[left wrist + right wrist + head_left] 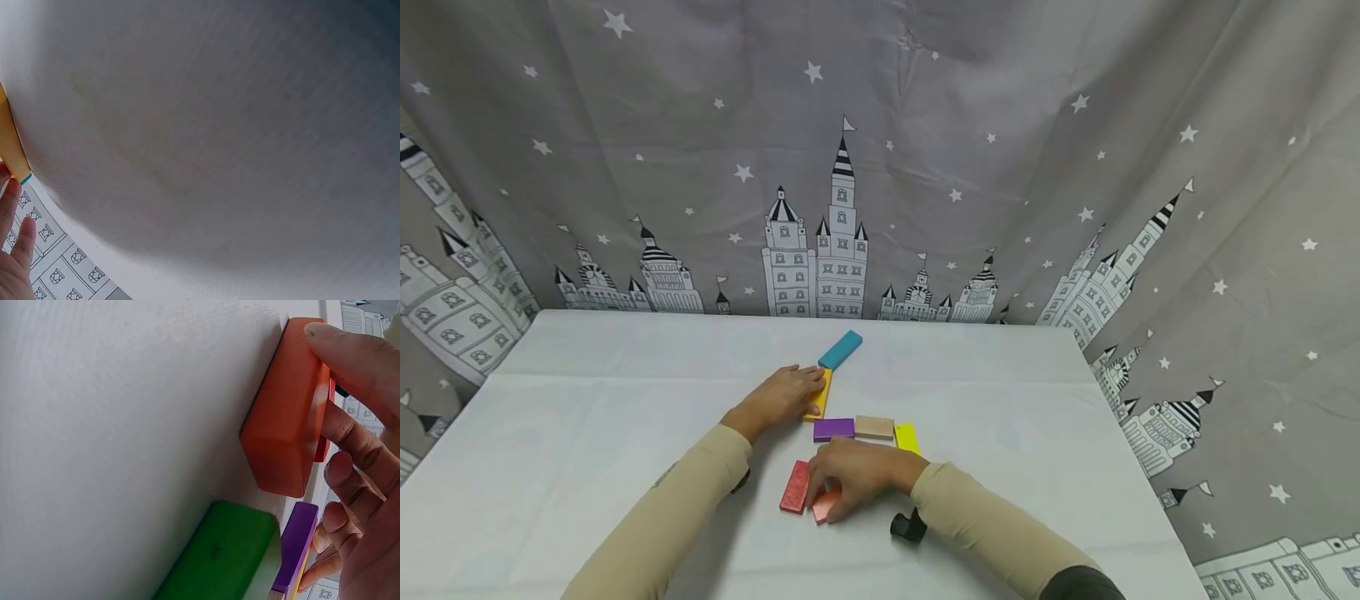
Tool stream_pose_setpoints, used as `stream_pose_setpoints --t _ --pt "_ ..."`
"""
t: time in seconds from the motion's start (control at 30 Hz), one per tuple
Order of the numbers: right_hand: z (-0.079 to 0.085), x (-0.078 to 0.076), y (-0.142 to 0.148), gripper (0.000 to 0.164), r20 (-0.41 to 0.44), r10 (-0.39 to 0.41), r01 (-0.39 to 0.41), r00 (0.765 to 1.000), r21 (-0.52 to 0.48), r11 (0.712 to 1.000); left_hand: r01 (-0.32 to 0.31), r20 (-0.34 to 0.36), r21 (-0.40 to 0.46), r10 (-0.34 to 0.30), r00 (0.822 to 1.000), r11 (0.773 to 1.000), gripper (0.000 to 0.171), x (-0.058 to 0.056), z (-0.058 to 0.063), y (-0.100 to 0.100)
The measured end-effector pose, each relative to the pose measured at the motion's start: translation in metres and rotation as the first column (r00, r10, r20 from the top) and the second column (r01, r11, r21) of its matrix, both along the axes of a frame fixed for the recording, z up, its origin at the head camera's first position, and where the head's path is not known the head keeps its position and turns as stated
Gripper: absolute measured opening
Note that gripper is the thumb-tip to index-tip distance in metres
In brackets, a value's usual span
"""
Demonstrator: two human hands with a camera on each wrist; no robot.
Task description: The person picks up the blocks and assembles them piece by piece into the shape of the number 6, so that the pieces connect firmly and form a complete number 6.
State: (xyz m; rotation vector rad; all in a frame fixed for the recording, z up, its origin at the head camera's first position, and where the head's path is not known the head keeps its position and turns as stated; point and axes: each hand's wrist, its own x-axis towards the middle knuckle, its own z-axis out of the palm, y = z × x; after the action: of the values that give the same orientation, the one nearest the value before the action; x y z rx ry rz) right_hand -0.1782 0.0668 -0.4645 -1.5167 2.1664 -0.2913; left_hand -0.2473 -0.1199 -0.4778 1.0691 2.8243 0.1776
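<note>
My right hand (857, 468) pinches an orange block (284, 412) between thumb and fingers, low over the white table; the fingers partly cover it in the head view. Just left of it lies a red block (794, 487). A green block (225, 556) shows near the orange one in the right wrist view, hidden by the hand from above. My left hand (781, 398) rests on a golden-yellow block (824, 393), fingers fairly straight. At that block's far end, a blue block (841, 350) lies slanted. Between the hands lie a purple block (833, 430) and a tan block (874, 427).
A bright yellow block (907, 437) is angled beside the tan one, partly behind the right hand. The white-covered table (587, 450) ends at a grey curtain (1000, 167) printed with castles and stars. A black wrist device (908, 527) hangs by the right sleeve.
</note>
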Motion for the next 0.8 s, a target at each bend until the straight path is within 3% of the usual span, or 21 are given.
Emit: stream_pose_setpoints --t 0.37,0.8 --pt "-0.0037 -0.0056 0.0024 0.031 -0.091 -0.052 0.050 0.995 -0.034 0.998 -0.008 0.011 0.003 0.008 1.000 1.000 0.060 -0.0006 -0.0009 0.0008" --pt "-0.0040 -0.0082 0.0099 0.034 -0.080 -0.126 0.121 0.989 -0.064 0.991 -0.006 0.000 -0.020 0.006 1.000 1.000 0.059 -0.0008 -0.0018 -0.0002"
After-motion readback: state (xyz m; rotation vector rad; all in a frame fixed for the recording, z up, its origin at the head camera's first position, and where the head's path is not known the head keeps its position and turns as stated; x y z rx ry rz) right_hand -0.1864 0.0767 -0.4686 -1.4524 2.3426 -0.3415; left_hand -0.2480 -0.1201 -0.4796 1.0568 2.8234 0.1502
